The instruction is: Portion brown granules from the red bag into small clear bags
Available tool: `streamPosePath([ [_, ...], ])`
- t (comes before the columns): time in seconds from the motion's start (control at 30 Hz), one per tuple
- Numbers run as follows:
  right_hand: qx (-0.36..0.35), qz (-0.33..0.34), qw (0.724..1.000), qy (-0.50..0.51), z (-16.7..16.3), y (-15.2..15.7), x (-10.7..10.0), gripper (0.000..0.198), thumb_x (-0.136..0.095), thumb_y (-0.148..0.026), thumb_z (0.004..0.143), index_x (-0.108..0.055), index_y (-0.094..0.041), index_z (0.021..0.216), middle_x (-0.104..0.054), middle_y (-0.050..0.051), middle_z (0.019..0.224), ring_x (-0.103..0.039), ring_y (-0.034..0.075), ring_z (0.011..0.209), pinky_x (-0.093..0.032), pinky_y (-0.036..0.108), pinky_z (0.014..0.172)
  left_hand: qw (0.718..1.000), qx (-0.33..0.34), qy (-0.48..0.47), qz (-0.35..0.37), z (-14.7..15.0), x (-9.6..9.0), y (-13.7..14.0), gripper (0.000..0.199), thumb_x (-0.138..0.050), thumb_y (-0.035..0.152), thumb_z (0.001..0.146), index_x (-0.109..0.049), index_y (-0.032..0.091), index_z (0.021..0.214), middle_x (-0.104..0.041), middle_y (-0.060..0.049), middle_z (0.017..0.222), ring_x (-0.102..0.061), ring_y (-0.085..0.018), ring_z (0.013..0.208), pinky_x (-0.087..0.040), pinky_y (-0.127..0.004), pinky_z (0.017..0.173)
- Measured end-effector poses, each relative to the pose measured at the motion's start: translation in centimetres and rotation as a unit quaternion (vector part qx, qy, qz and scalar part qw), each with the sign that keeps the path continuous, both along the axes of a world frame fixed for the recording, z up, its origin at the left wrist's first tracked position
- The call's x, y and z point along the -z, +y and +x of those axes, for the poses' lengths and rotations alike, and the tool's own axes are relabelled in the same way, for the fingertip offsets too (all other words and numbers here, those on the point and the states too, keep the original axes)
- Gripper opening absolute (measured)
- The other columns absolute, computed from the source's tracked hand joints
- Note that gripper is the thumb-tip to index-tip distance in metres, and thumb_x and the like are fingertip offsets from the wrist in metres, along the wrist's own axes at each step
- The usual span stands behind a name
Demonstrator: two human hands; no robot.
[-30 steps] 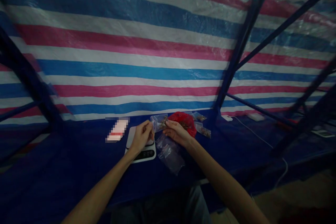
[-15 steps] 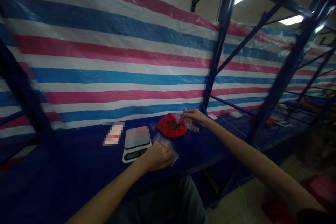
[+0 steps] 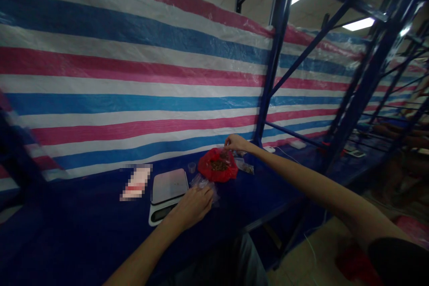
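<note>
A red plastic bag [image 3: 205, 170], its mouth spread wide, holds a heap of small brownish pieces. My left hand [image 3: 197, 201] is just in front of it, fingers closed on clear plastic bags [image 3: 214, 196]. Behind the red bag's far rim is my right hand [image 3: 236, 142], its fingertips pinched together; what they grip is too small to make out. Small filled clear bags [image 3: 247, 168] lie to the right of the red bag, below that hand. Left of my left hand stands a white kitchen scale [image 3: 169, 186] with a bare plate.
A small clear cup [image 3: 191, 167] stands between scale and red bag. A blurred-out pinkish item [image 3: 136, 182] lies left of the scale. A blue rack post [image 3: 268, 89] rises behind the blue table [image 3: 83, 228], before a striped sheet [image 3: 134, 98]. Another scale [image 3: 354, 152] sits farther right.
My right hand has moved left and its fingers have come down towards the red bag's far rim; the small bag it held up no longer shows raised. My left hand stays by the clear bags.
</note>
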State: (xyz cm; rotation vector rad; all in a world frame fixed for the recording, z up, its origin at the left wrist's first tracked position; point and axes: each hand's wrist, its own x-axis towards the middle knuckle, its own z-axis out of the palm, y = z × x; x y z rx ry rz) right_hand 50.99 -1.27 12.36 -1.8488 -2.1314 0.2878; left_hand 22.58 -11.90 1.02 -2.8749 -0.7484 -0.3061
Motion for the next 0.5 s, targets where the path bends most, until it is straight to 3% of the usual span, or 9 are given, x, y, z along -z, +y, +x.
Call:
streamPosePath([
  [0.2,-0.004,0.004,0.998,-0.066,-1.0,1.1,1.8,0.017,-0.073,-0.025,0.079,-0.081,-0.012,0.086,-0.076,0.008,0.078,-0.064,0.017,0.067,-0.037,0.023,0.057,0.998,0.007,-0.044,0.037,0.1,1.7,0.6,0.023,-0.046,0.019,0.096,-0.056,0.017,0.117,-0.06,-0.012,0.13,-0.06,-0.028,0.114,-0.046,-0.044,0.1],
  [0.37,-0.029,0.042,0.995,-0.088,-1.8,0.9,1.6,0.02,-0.065,-0.025,0.087,-0.079,-0.01,0.087,-0.076,0.01,0.082,-0.064,0.017,0.072,-0.039,0.024,0.062,0.999,0.011,-0.043,0.03,-0.1,1.8,0.7,0.024,-0.046,0.02,0.095,-0.056,0.017,0.117,-0.062,-0.011,0.126,-0.06,-0.027,0.113,-0.047,-0.044,0.099],
  [0.5,-0.054,0.053,0.991,-0.11,-2.1,0.5,1.1,0.016,-0.065,-0.019,0.086,-0.078,-0.012,0.091,-0.077,0.009,0.087,-0.064,0.016,0.075,-0.039,0.023,0.065,0.999,0.007,-0.041,0.029,0.0,1.8,0.7,0.023,-0.046,0.019,0.095,-0.058,0.017,0.115,-0.063,-0.012,0.122,-0.061,-0.028,0.111,-0.047,-0.044,0.098],
])
